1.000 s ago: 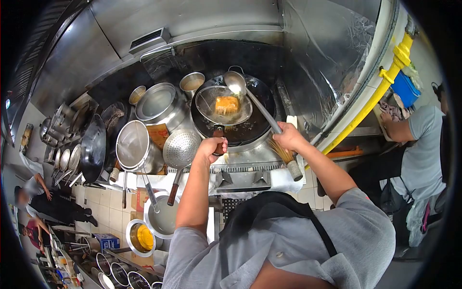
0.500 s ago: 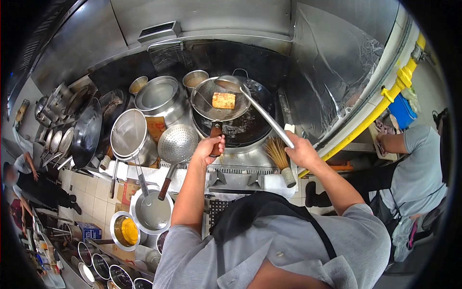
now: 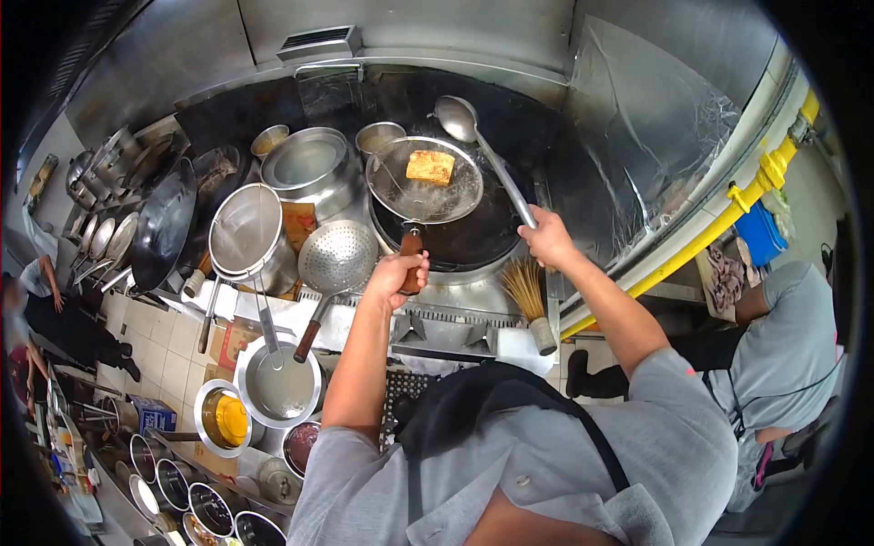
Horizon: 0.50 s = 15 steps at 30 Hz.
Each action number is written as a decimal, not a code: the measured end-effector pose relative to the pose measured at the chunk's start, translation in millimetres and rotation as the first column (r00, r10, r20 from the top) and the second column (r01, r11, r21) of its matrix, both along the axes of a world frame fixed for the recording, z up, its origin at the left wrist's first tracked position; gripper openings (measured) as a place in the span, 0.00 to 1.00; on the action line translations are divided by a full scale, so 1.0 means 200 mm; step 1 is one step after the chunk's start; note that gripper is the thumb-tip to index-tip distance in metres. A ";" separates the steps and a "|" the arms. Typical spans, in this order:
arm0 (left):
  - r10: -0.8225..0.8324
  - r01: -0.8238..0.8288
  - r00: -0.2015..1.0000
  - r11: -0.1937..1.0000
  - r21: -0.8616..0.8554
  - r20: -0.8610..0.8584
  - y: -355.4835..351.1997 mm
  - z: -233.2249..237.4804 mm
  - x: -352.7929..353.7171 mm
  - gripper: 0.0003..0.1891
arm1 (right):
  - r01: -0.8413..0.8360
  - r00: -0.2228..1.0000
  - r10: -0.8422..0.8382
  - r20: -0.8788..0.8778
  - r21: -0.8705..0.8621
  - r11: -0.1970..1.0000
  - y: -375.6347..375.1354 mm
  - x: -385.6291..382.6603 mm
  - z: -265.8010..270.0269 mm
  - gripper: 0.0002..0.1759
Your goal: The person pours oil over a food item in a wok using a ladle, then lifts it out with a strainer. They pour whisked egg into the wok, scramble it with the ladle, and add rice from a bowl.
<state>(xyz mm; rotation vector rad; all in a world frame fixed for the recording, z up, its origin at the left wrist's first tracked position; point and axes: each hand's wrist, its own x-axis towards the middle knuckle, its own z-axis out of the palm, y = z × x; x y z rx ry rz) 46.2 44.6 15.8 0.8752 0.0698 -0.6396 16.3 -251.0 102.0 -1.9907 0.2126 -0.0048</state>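
Note:
My left hand (image 3: 398, 278) is closed round the dark wooden handle of a strainer (image 3: 391, 193). The strainer lies over a black wok (image 3: 446, 246), and a golden-brown block of food (image 3: 430, 167) rests in it. My right hand (image 3: 550, 238) grips the end of a long metal ladle (image 3: 456, 118), whose bowl is above and right of the food, at the far side of the wok. A bamboo brush (image 3: 528, 296) stands just below my right hand. Left of my left hand is a perforated skimmer (image 3: 338, 258).
A large pot (image 3: 309, 162), a mesh strainer (image 3: 246, 231) and a leaning wok (image 3: 166, 227) are on the left. Lower left are a steel pot (image 3: 279, 380) and a bowl of yellow liquid (image 3: 224, 419). A co-worker (image 3: 792, 337) is at right, near a yellow pipe (image 3: 719, 218).
The ladle bowl has moved up, away from the strainer's rim to the far side of the wok. The strainer and food have risen slightly in view. Both hands keep their grip.

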 end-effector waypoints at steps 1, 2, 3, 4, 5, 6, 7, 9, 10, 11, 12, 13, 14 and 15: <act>-0.003 0.003 1.000 1.000 0.000 -0.011 0.00 -0.02 -0.03 0.07 | 0.026 0.994 -0.010 0.106 -0.155 0.988 0.04 -0.01 -0.02 0.22; -0.005 0.005 1.000 1.000 0.006 -0.008 -0.01 -0.03 -0.04 0.07 | 0.019 0.995 -0.003 0.102 -0.161 0.987 0.04 -0.03 -0.01 0.22; -0.003 0.003 1.000 1.000 0.006 0.003 -0.02 -0.02 -0.03 0.07 | 0.043 0.997 -0.039 0.061 -0.064 0.997 0.02 -0.05 0.04 0.22; -0.015 0.015 1.000 1.000 -0.005 -0.022 -0.01 -0.03 -0.03 0.07 | 0.080 0.997 -0.080 0.004 0.040 0.996 0.02 -0.10 0.11 0.21; -0.019 0.019 0.999 1.000 -0.004 -0.038 -0.02 -0.06 -0.05 0.07 | 0.009 0.999 0.003 -0.052 0.231 0.973 -0.02 -0.13 0.20 0.19; -0.039 0.039 0.998 0.999 -0.003 -0.042 -0.02 -0.06 -0.05 0.07 | 0.008 0.996 0.023 -0.087 0.340 0.940 -0.02 -0.18 0.29 0.19; -0.057 0.057 0.998 0.998 -0.003 -0.036 -0.02 -0.05 -0.04 0.08 | 0.007 0.993 0.047 -0.111 0.445 0.896 -0.03 -0.20 0.35 0.19; -0.069 0.069 0.998 0.998 0.014 -0.014 -0.02 -0.03 -0.05 0.08 | -0.019 0.994 0.064 -0.085 0.450 0.893 -0.04 -0.24 0.37 0.20; -0.065 0.065 0.998 0.998 0.013 -0.008 -0.02 -0.02 -0.06 0.08 | -0.046 0.997 0.061 -0.052 0.249 0.967 -0.04 -0.25 0.36 0.18; -0.060 0.060 0.998 0.998 0.012 -0.001 -0.01 0.00 -0.06 0.08 | -0.063 0.998 0.064 -0.020 0.037 0.997 -0.03 -0.27 0.35 0.17; -0.061 0.061 0.998 0.998 0.018 0.002 -0.01 0.03 -0.05 0.08 | -0.051 0.999 0.050 -0.008 -0.140 0.989 -0.03 -0.30 0.32 0.18; -0.039 0.039 0.999 0.999 0.038 0.021 -0.01 0.09 -0.07 0.07 | -0.040 0.999 0.034 -0.039 -0.173 0.984 -0.03 -0.33 0.28 0.17; -0.015 0.012 0.999 0.998 0.057 0.041 -0.01 0.13 -0.07 0.06 | -0.028 0.983 0.040 -0.181 0.070 0.997 -0.05 -0.34 0.23 0.17; -0.006 0.003 0.999 0.998 0.063 0.042 -0.02 0.14 -0.05 0.06 | 0.017 0.945 0.084 -0.317 0.305 0.952 -0.07 -0.36 0.18 0.16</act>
